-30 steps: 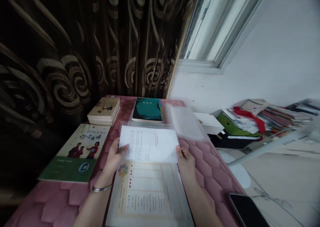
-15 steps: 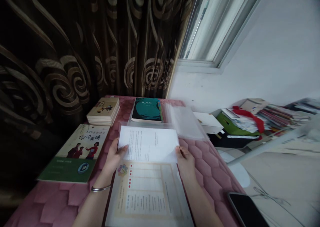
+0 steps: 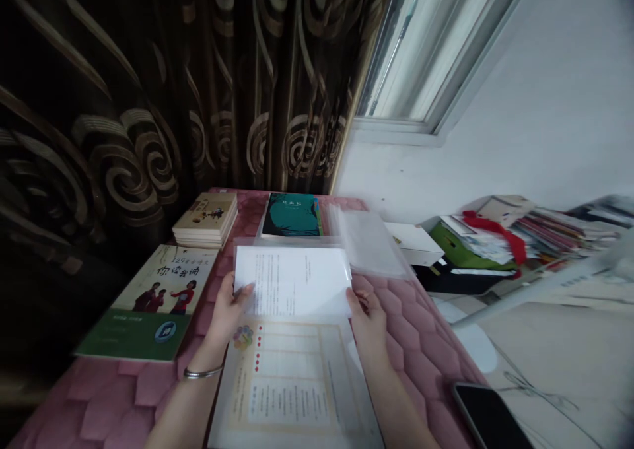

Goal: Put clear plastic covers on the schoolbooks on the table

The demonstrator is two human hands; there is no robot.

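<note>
A white printed sheet (image 3: 294,280) is held by its two lower corners above a clear plastic folder (image 3: 292,386) that has a coloured form inside. My left hand (image 3: 225,311) pinches the sheet's left corner, thumb on top; a silver bracelet circles that wrist. My right hand (image 3: 367,313) grips the right corner with curled fingers. The sheet's far part lies under a clear sleeve (image 3: 369,241) whose flap stands open to the right. All of this rests on a pink quilted table cover (image 3: 416,340).
A green-covered book (image 3: 151,304) lies at the left, a stack of tan books (image 3: 207,219) and a teal book (image 3: 292,216) farther back. A dark phone (image 3: 488,417) lies near the right edge. A dark patterned curtain hangs behind; cluttered papers (image 3: 515,238) pile up at the right.
Both hands have slid the white sheet a little farther away, deeper under the clear sleeve. The other things have not moved.
</note>
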